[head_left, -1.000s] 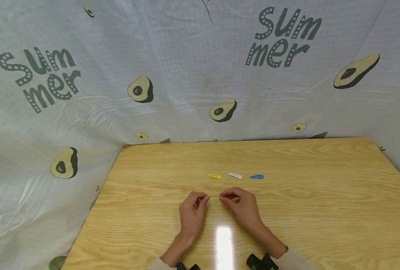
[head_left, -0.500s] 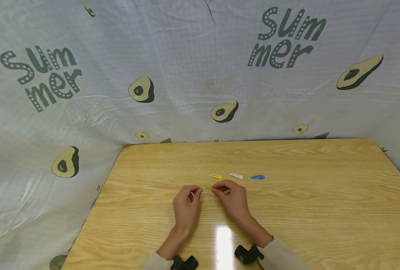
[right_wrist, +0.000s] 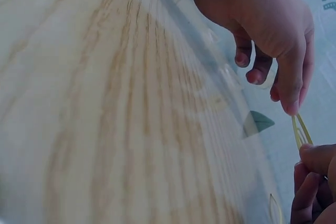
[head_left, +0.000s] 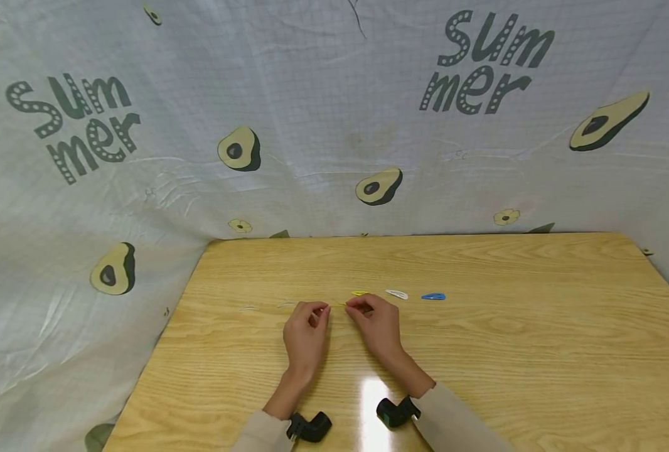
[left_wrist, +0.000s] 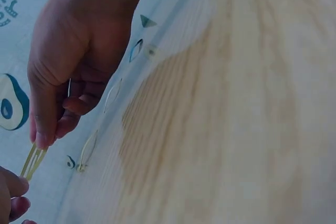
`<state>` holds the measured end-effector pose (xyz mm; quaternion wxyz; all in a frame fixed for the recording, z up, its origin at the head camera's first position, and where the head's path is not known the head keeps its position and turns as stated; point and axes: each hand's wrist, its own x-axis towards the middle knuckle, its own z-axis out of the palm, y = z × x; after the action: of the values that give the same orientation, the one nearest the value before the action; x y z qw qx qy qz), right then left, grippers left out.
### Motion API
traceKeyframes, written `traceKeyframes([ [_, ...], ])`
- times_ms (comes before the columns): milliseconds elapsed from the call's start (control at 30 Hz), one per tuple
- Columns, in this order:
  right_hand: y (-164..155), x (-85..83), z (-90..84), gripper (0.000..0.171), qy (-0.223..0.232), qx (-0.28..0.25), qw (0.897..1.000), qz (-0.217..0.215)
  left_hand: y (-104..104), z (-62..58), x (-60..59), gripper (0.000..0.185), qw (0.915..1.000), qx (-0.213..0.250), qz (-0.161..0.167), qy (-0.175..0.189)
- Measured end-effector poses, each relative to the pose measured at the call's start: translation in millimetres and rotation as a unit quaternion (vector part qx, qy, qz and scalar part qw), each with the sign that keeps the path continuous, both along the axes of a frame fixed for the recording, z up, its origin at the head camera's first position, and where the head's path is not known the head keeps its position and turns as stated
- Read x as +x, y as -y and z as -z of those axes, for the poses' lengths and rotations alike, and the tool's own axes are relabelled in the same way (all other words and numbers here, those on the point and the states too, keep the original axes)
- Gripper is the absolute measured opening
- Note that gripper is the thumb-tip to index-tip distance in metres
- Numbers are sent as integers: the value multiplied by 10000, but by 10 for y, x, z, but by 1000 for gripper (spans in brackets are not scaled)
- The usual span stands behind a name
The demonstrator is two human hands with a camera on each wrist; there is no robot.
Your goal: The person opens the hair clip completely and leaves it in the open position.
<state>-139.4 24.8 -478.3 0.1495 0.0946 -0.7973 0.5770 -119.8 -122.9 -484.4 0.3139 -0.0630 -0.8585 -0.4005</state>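
Above the table (head_left: pixel 481 351), near its middle, both hands pinch one thin yellowish clip (left_wrist: pixel 32 161) between them; the left hand (head_left: pixel 305 331) holds one end in curled fingertips, the right hand (head_left: pixel 375 323) the other; just beyond lie a yellow clip (head_left: pixel 359 293), a white clip (head_left: pixel 396 294) and a blue clip (head_left: pixel 433 296) in a row.

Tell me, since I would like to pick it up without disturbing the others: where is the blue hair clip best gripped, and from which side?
Probably pinch the blue hair clip across its narrow width, near the broad rounded end, coming from above and the right. It lies flat on the table at the row's right end, with bare wood on that side.
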Motion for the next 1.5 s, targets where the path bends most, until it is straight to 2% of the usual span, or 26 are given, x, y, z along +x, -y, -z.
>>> traceKeyframes([
  [400,146,-133,111,6,-141,84,9997,155,31,81,-139,5,9978,-123,-588,270],
  [633,203,-206,172,5,52,211,9994,285,57,139,-192,4,9947,-687,-755,-119],
  [800,262,-239,201,5,92,355,9985,411,83,154,-221,5,9933,-708,-895,-192],
  [933,296,-235,209,5,122,520,9975,461,102,168,-226,7,9927,-669,-1004,-76],
  [1167,330,-240,205,4,219,786,9951,560,136,162,-240,5,9934,-627,-924,249],
  [1500,353,-250,195,4,336,1184,9897,726,141,137,-235,7,9835,-1053,-1298,693],
])
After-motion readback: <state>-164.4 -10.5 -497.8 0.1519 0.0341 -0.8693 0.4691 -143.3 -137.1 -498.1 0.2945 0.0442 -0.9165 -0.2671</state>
